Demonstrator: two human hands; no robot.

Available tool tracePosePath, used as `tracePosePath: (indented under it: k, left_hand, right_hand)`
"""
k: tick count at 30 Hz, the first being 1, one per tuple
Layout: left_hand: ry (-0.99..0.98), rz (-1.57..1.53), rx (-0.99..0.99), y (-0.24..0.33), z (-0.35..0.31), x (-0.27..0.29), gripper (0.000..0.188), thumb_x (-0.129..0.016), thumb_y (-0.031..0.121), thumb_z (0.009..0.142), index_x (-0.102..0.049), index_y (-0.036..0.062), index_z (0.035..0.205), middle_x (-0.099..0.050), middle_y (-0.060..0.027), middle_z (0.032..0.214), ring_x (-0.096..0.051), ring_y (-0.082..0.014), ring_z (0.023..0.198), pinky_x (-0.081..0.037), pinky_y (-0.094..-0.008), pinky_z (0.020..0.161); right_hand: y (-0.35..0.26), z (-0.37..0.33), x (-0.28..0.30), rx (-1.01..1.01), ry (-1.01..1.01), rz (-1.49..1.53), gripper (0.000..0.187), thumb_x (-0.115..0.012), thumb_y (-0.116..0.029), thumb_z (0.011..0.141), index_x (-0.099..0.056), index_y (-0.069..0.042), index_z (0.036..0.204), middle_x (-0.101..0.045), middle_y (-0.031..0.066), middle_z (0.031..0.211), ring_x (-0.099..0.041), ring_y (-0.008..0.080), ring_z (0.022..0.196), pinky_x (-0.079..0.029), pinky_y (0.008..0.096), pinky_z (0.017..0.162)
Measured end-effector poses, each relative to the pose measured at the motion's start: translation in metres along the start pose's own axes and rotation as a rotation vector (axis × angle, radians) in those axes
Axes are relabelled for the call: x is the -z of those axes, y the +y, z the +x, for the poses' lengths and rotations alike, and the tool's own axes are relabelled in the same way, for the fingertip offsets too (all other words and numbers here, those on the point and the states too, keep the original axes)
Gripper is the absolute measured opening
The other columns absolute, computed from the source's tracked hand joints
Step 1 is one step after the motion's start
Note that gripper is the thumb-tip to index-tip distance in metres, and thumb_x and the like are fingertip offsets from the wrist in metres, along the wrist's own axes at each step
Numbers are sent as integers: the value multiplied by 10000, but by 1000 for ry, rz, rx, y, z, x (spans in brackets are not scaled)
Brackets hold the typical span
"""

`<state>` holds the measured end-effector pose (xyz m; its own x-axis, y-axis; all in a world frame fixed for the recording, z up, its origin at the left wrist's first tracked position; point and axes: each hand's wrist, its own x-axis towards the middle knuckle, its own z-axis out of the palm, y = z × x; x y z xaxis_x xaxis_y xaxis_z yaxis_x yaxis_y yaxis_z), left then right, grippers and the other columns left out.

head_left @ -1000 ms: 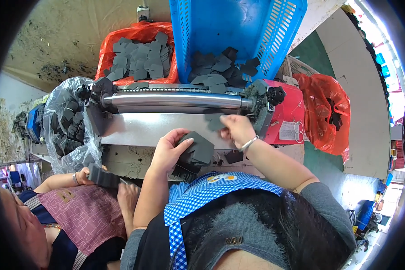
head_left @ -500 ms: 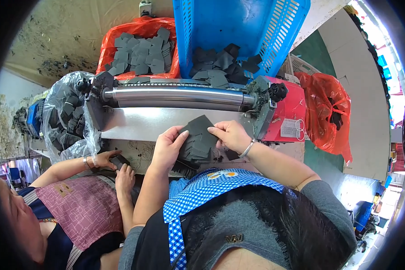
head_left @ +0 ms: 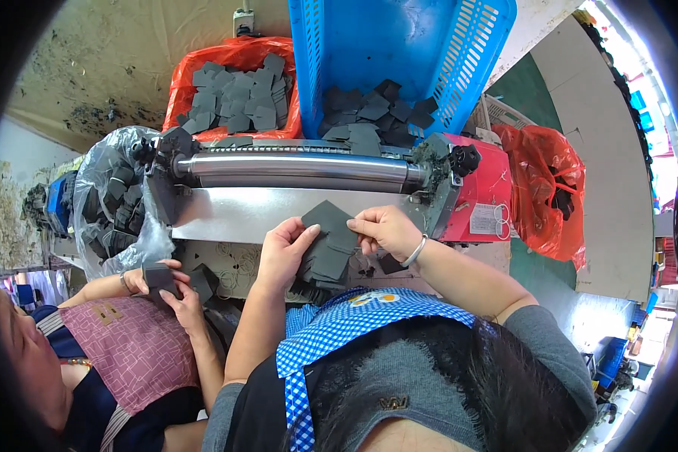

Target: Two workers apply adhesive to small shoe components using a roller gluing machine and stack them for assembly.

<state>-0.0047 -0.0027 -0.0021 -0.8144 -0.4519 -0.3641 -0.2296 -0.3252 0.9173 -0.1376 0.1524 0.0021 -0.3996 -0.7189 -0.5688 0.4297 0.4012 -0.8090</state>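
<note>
My left hand (head_left: pixel 282 247) grips the left side of a fanned stack of dark grey flat pieces (head_left: pixel 328 245), its thumb lying on top. The pieces look like thin leather or sheet cut-outs, each with a pointed end, overlapping like shingles. On the right edge of the top piece, my right hand (head_left: pixel 388 233) pinches with thumb and forefinger. Its other fingers curl beneath and are partly hidden. Both hands are in front of the machine's flat metal plate (head_left: pixel 233 212), below a shiny steel roller (head_left: pixel 301 167).
Behind the roller are a red-bag-lined container (head_left: pixel 175 98) of grey pieces and a blue plastic crate (head_left: pixel 399 45) holding more. A clear bag (head_left: pixel 90 169) hangs left, a red bag (head_left: pixel 535 173) right. A co-worker's hands (head_left: pixel 177 294) hold grey pieces at left.
The stack in my hands has come slightly lower and nearer to me. At left, the co-worker's hands have moved left and toward their body, with a small stack of grey pieces in them.
</note>
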Motion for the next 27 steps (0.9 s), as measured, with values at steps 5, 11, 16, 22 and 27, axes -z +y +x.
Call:
tracePosePath:
  k: [5,11,16,22,27]
  left_hand:
    - [-66,-28,-6,-6,5,13,171,-579,126,862,-572,35,717,-525,53,618,-427,-12,558,-353,-177,488]
    - [38,80,-58,-2,3,16,235,-582,164,864,-555,35,669,-491,63,601,-395,-13,554,-330,-183,481]
    - [38,285,-100,-4,5,10,232,-605,168,843,-556,11,679,-506,44,580,-405,-16,546,-344,-189,485]
    - [220,327,-171,-8,11,7,186,-613,161,833,-588,-12,768,-588,-21,627,-491,-44,578,-415,-212,535]
    - [267,416,-249,3,10,-14,169,-623,154,825,-565,-5,837,-582,-48,604,-512,-61,560,-414,-220,518]
  right_hand:
    - [0,0,2,-112,-109,156,250,-531,-250,890,-579,-21,801,-581,32,647,-550,78,475,-400,171,414]
    - [5,3,9,-222,81,224,266,-489,-254,909,-532,8,930,-599,88,751,-577,125,504,-436,184,434]
    - [-4,-2,-7,14,158,217,226,-512,-242,898,-551,-34,820,-605,72,713,-578,113,529,-417,182,450]
    - [7,20,25,-142,262,450,218,-581,-272,856,-571,-57,820,-572,24,664,-534,89,516,-399,190,446]
    - [-5,-1,-10,79,49,-29,242,-631,-250,819,-584,-19,872,-584,17,684,-567,78,556,-416,200,455]
